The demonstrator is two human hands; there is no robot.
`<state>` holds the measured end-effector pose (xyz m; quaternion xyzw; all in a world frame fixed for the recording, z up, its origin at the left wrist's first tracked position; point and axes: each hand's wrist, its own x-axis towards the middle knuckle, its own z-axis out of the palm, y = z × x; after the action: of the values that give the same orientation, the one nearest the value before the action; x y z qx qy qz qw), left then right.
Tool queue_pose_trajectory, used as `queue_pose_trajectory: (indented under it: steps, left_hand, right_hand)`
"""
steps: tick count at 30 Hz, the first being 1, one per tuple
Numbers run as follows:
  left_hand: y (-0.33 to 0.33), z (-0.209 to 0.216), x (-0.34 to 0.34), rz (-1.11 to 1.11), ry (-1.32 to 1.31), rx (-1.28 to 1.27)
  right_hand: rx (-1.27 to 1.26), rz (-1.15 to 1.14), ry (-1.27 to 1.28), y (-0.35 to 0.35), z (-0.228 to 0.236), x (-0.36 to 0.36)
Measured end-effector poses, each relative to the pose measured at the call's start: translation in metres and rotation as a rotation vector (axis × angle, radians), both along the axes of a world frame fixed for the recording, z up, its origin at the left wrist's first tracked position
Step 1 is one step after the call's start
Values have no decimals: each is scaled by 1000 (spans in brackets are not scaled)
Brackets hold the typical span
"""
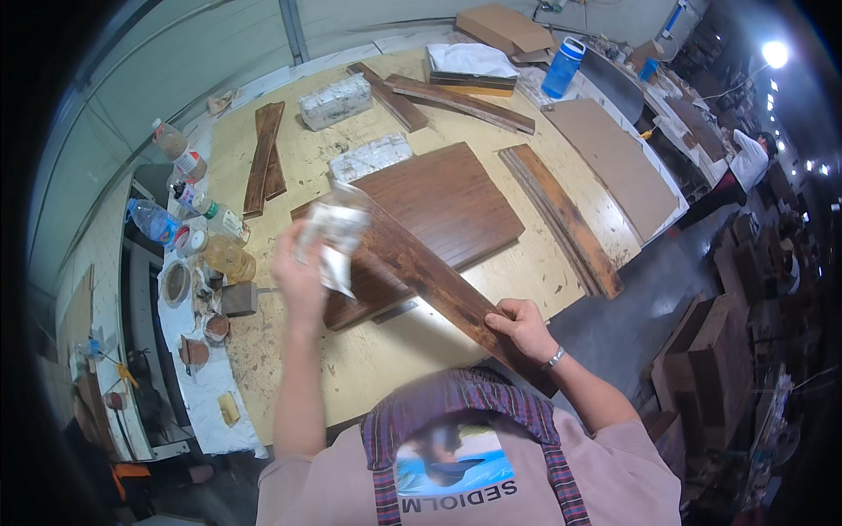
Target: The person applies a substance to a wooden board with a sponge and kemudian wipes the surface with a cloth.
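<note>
A broad, pale-yellow counter point(289, 386) carries a thick, square, dark-brown wooden panel point(447, 197), with a long, narrow, glossy-brown wooden plank point(430, 282) slanting across it, its near end jutting past the counter's edge toward the wearer. More brown boards lie around: a side-by-side set point(563, 219) to the right, a crossed pair point(263, 162) to the left and two slanting strips point(460, 103) at the back, near two whitish wrapped blocks point(335, 102). A crumpled whitish wad of cloth or paper point(335, 237), blurred, sits in the closed grip of the left hand point(298, 270) over the plank's far end; the right hand point(523, 329) clasps the near end. Work on this plank appears under way rather than complete; whether the surrounding boards are finished or waiting cannot be told.
</note>
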<state>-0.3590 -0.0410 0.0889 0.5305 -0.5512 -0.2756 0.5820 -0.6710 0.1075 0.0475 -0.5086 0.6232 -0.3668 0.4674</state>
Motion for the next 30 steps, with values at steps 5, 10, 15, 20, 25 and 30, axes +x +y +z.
queue_pose_trajectory:
  steps: [5, 10, 15, 20, 25, 30]
  left_hand:
    - [7, -15, -8, -55, -415, -187]
    - [-5, -13, 31, 256, -299, -259]
    - [55, 16, -46, -337, -800, -451]
    - [53, -12, -49, -531, -1014, -406]
    - [9, -36, 37, -139, -1007, -427]
    - [59, 2, -67, -562, -946, -648]
  right_hand:
    - [38, 67, 33, 2, 8, 5]
    - [25, 37, 127, 6, 11, 4]
    - [-63, 6, 332, 5, 7, 3]
    - [-231, 257, 691, 7, 38, 16]
    - [-206, 287, 789, 30, 44, -13]
    - [-329, 311, 846, 10, 33, 3]
